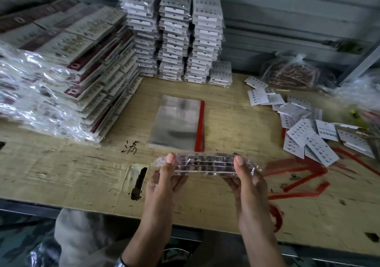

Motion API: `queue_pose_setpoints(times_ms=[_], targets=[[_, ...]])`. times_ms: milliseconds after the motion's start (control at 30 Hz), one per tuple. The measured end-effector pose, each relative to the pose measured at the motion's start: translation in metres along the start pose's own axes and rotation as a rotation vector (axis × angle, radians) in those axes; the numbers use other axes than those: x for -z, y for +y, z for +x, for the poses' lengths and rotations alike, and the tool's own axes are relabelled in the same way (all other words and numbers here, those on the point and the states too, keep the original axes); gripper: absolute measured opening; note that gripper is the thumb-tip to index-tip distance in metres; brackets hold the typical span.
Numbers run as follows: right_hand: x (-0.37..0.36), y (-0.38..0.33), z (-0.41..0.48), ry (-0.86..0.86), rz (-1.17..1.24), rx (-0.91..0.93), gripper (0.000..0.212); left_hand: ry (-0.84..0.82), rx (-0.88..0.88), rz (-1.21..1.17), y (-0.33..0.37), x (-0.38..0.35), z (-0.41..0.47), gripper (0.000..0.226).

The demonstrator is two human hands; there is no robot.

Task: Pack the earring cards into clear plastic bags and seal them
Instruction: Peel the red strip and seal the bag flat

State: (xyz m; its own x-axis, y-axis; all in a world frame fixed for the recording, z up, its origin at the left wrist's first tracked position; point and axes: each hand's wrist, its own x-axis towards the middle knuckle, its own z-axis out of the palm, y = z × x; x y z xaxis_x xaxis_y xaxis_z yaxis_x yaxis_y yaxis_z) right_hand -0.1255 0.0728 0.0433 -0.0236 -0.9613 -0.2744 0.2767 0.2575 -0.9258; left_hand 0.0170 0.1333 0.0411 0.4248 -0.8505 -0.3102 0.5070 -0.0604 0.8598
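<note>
Fig. 1 | left hand (164,176) and right hand (247,177) each pinch one end of a bagged card pack (205,164) (seal unclear) over the table (61,174) front edge | done: packed stacks (174,36) at back edge | remaining: loose cards (308,132) near right edge

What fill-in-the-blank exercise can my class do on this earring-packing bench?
The left hand and right hand each grip one end of a pack of earring cards wrapped in clear ____.
The pile of empty bags has a ____ strip along its right edge.
The loose cards lie on the ____ side of the table.
Missing words: plastic, red, right.
</note>
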Motion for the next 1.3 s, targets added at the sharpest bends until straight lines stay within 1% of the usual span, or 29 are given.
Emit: queue_pose_setpoints(times_ms=[100, 200, 267, 333, 400, 433, 467, 533, 600, 633, 667, 700, 733, 800, 867, 933, 1100, 1167, 1233, 1300], targets=[[0.0, 0.001, 0.0, 0.009, -0.006, -0.014, 0.078, 0.014, -0.008, -0.006, -0.001, 0.001, 0.0, 0.077], [0.001, 0.002, 0.001, -0.01, -0.016, -0.065, 0.091, 0.005, -0.04, 0.025, -0.003, 0.002, 0.001, 0.078], [0.006, -0.001, 0.003, -0.104, 0.059, -0.137, 0.102, -0.006, -0.074, 0.068, -0.003, 0.005, 0.002, 0.084], [0.012, -0.007, 0.003, -0.24, 0.184, -0.27, 0.099, -0.023, -0.117, 0.118, -0.001, 0.011, 0.003, 0.093], [0.021, -0.012, 0.005, -0.338, 0.239, -0.351, 0.089, -0.079, -0.158, 0.183, 0.003, 0.018, 0.006, 0.102], [0.025, -0.014, 0.008, -0.375, 0.209, -0.359, 0.083, -0.113, -0.167, 0.209, 0.005, 0.023, 0.008, 0.109], [0.027, -0.016, 0.01, -0.425, 0.151, -0.344, 0.082, -0.147, -0.166, 0.225, 0.007, 0.027, 0.009, 0.116], [0.028, -0.021, 0.011, -0.507, 0.051, -0.295, 0.093, -0.234, -0.143, 0.222, 0.01, 0.033, 0.013, 0.12], [0.031, -0.02, 0.015, -0.478, 0.04, -0.27, 0.104, -0.314, -0.132, 0.224, 0.014, 0.039, 0.016, 0.109], [0.035, -0.02, 0.017, -0.439, 0.035, -0.238, 0.105, -0.343, -0.13, 0.236, 0.017, 0.041, 0.018, 0.102], [0.037, -0.02, 0.018, -0.411, 0.018, -0.191, 0.101, -0.368, -0.126, 0.243, 0.019, 0.042, 0.02, 0.094], [0.039, -0.02, 0.019, -0.407, -0.004, -0.139, 0.092, -0.39, -0.124, 0.247, 0.022, 0.044, 0.022, 0.087], [0.04, -0.02, 0.019, -0.418, -0.024, -0.101, 0.082, -0.41, -0.13, 0.252, 0.023, 0.045, 0.024, 0.08], [0.042, -0.02, 0.02, -0.453, -0.064, -0.068, 0.07, -0.416, -0.151, 0.27, 0.025, 0.047, 0.027, 0.07], [0.043, -0.021, 0.018, -0.484, -0.109, -0.029, 0.062, -0.406, -0.186, 0.293, 0.024, 0.048, 0.028, 0.057], [0.045, -0.02, 0.018, -0.478, -0.136, 0.017, 0.061, -0.4, -0.25, 0.335, 0.023, 0.05, 0.029, 0.048], [0.052, -0.014, 0.022, -0.484, -0.178, 0.151, 0.065, -0.402, -0.408, 0.413, 0.024, 0.051, 0.027, 0.047], [0.052, -0.014, 0.023, -0.483, -0.201, 0.201, 0.065, -0.396, -0.455, 0.393, 0.023, 0.051, 0.026, 0.046], [0.053, -0.014, 0.022, -0.493, -0.213, 0.267, 0.059, -0.397, -0.501, 0.384, 0.022, 0.052, 0.025, 0.046], [0.053, -0.015, 0.021, -0.5, -0.222, 0.329, 0.047, -0.399, -0.551, 0.397, 0.022, 0.053, 0.025, 0.044]])
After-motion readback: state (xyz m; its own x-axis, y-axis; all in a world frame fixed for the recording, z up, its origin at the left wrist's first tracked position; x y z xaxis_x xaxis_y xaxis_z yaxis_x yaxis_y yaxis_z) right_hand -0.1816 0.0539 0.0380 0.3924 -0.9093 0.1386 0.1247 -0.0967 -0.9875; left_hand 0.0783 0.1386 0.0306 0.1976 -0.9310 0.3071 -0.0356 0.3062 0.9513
